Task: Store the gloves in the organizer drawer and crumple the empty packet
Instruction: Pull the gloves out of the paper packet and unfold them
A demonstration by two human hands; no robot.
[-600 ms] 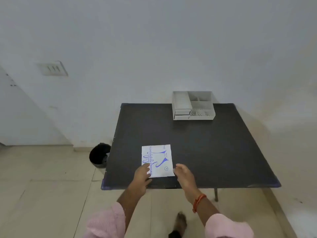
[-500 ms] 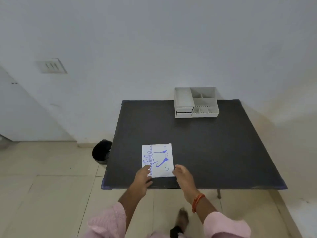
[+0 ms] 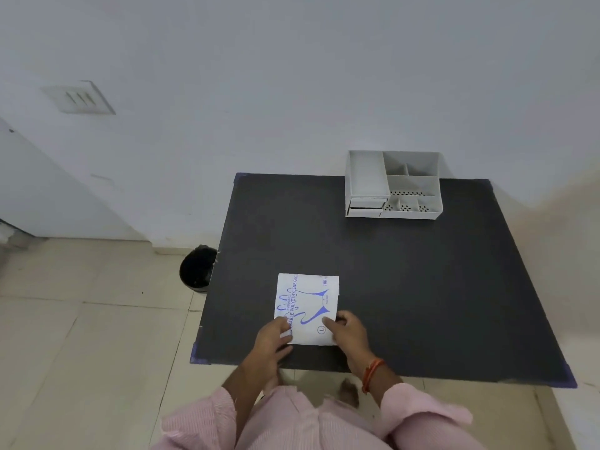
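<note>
A white glove packet (image 3: pixel 308 303) with blue print lies flat near the front edge of the black table (image 3: pixel 406 287). My left hand (image 3: pixel 272 336) pinches its near left corner. My right hand (image 3: pixel 349 329) rests fingers on its near right corner, thumb at the edge. The packet looks sealed; no gloves are visible. A white desk organizer (image 3: pixel 393 186) with open compartments stands at the table's far side against the wall. Its small drawer (image 3: pixel 367 203) at the lower left looks shut.
A black waste bin (image 3: pixel 197 269) stands on the tiled floor by the table's left edge. The white wall runs right behind the organizer. The table's corners carry blue tape. My pink sleeves fill the bottom of the view.
My view has come closer and tilted down. Both hands have slid further onto the packet's near corners, and my left fingers now grip its edge. The packet has stayed in place.
</note>
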